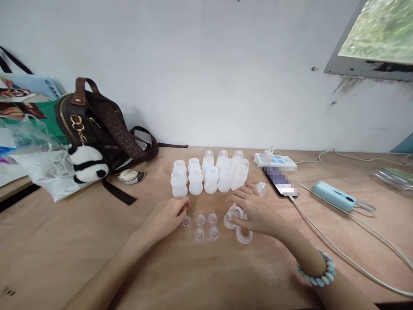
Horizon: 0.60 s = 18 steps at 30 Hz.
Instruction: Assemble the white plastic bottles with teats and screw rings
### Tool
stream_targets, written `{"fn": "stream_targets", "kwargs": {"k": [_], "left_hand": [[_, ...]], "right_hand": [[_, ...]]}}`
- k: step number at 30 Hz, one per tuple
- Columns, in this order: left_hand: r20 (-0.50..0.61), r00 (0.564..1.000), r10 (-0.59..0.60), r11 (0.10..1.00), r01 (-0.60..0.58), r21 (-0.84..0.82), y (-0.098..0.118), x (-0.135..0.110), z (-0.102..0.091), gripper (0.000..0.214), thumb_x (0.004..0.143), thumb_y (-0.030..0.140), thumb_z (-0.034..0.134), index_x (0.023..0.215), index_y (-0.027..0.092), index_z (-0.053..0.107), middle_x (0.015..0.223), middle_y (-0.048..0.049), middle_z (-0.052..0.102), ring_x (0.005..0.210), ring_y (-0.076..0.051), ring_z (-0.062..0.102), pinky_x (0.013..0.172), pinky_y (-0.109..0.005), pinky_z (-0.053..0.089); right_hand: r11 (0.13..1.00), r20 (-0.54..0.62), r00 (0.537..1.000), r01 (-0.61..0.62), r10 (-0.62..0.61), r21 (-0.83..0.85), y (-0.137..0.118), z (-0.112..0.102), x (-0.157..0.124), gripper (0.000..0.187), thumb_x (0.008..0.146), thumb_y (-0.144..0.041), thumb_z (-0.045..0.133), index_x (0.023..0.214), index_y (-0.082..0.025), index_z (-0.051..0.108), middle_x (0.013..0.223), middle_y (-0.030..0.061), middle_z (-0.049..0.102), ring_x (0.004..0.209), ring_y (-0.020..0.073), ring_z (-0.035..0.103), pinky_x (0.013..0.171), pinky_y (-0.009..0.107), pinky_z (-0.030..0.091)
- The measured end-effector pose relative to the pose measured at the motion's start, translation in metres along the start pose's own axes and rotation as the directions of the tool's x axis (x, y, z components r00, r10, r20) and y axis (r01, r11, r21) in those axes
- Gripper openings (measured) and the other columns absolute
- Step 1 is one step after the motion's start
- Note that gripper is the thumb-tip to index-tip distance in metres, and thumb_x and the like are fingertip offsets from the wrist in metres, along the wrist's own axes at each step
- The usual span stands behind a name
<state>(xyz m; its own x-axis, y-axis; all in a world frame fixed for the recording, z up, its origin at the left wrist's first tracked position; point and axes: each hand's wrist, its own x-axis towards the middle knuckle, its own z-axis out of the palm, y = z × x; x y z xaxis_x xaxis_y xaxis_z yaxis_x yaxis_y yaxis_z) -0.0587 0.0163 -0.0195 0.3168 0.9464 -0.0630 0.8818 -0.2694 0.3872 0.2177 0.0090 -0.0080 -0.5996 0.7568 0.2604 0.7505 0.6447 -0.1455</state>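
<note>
My left hand [176, 213] rests on the table with its fingers curled together. Its fingertips are beside a clear bottle nipple [186, 222], and whatever they pinch is hidden. Several more nipples [200, 220] lie flat to its right. My right hand [253, 212] is spread low over a few translucent screw rings, its thumb apart from the fingers. One ring [235, 211] shows between thumb and forefinger, and another ring [244, 235] lies below the palm. Behind both hands stand two rows of white baby bottles [195, 181], some topped with clear domed caps [222, 155]. A loose clear cap [261, 188] lies past my right fingers.
On the left are a brown backpack [97, 116] with a panda charm [88, 164], a plastic bag [48, 172] and a small beige device [129, 176]. A power strip [280, 162], phone [278, 181], blue power bank [334, 196] and white cables [325, 245] lie to the right.
</note>
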Motion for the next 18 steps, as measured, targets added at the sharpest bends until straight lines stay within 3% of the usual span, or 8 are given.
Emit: {"fn": "stream_targets", "kwargs": {"k": [4, 7, 10, 12, 15, 18], "left_hand": [[-0.018, 1.000, -0.004, 1.000, 0.004, 0.022, -0.002, 0.001, 0.000, 0.026, 0.088, 0.024, 0.034, 0.090, 0.024, 0.061, 0.092, -0.0025, 0.069, 0.080, -0.018, 0.062, 0.066, -0.024, 0.031], [-0.046, 0.999, -0.003, 0.999, 0.004, 0.031, -0.002, 0.001, 0.000, 0.026, 0.087, 0.021, 0.034, 0.090, 0.024, 0.060, 0.091, -0.0025, 0.069, 0.080, -0.018, 0.062, 0.066, -0.024, 0.031], [-0.110, 0.994, 0.019, 1.000, -0.018, 0.010, 0.001, 0.000, 0.000, 0.024, 0.085, 0.019, 0.035, 0.086, 0.022, 0.059, 0.088, -0.0026, 0.068, 0.083, -0.018, 0.061, 0.069, -0.024, 0.032], [-0.177, 0.984, 0.033, 0.999, -0.038, -0.024, 0.004, -0.002, -0.002, 0.021, 0.084, 0.018, 0.036, 0.083, 0.020, 0.057, 0.087, -0.0025, 0.067, 0.081, -0.016, 0.059, 0.070, -0.024, 0.033], [-0.246, 0.969, 0.037, 0.994, -0.060, -0.087, 0.006, -0.003, -0.003, 0.020, 0.085, 0.019, 0.036, 0.083, 0.019, 0.056, 0.084, -0.0027, 0.066, 0.076, -0.014, 0.057, 0.070, -0.023, 0.033], [-0.198, 0.980, 0.020, 0.986, -0.052, -0.157, 0.004, -0.001, -0.001, 0.024, 0.084, 0.019, 0.035, 0.086, 0.019, 0.058, 0.085, -0.0023, 0.066, 0.077, -0.014, 0.057, 0.070, -0.023, 0.033]], "right_hand": [[1.000, -0.277, 0.961, 0.025, -0.019, 0.018, 0.007, 0.007, 0.005, 0.008, 0.090, -0.024, 0.059, 0.095, -0.018, 0.061, 0.094, 0.0051, 0.068, 0.093, 0.0197, 0.059, 0.098, 0.041, 0.034], [0.999, -0.377, 0.926, 0.018, -0.036, -0.051, 0.007, 0.002, 0.020, 0.015, 0.094, -0.021, 0.050, 0.084, -0.017, 0.060, 0.083, 0.0044, 0.068, 0.083, 0.0180, 0.059, 0.094, 0.038, 0.035], [0.981, -0.363, 0.931, -0.090, 0.022, -0.174, 0.003, -0.013, 0.049, 0.019, 0.094, -0.020, 0.046, 0.081, -0.016, 0.060, 0.080, 0.0057, 0.068, 0.081, 0.0194, 0.058, 0.091, 0.038, 0.034], [0.949, -0.350, 0.934, -0.175, 0.076, -0.261, 0.001, -0.023, 0.076, 0.019, 0.094, -0.020, 0.045, 0.088, -0.014, 0.062, 0.089, 0.0096, 0.069, 0.089, 0.0232, 0.058, 0.091, 0.039, 0.032], [0.920, -0.292, 0.952, -0.195, 0.093, -0.341, 0.002, -0.029, 0.116, 0.021, 0.095, -0.019, 0.044, 0.102, -0.010, 0.062, 0.106, 0.0159, 0.068, 0.105, 0.0283, 0.055, 0.097, 0.044, 0.029], [0.924, -0.242, 0.966, -0.169, 0.087, -0.344, 0.006, -0.021, 0.146, 0.023, 0.092, -0.025, 0.054, 0.106, -0.008, 0.062, 0.105, 0.0179, 0.068, 0.109, 0.0298, 0.054, 0.104, 0.048, 0.023]]}}
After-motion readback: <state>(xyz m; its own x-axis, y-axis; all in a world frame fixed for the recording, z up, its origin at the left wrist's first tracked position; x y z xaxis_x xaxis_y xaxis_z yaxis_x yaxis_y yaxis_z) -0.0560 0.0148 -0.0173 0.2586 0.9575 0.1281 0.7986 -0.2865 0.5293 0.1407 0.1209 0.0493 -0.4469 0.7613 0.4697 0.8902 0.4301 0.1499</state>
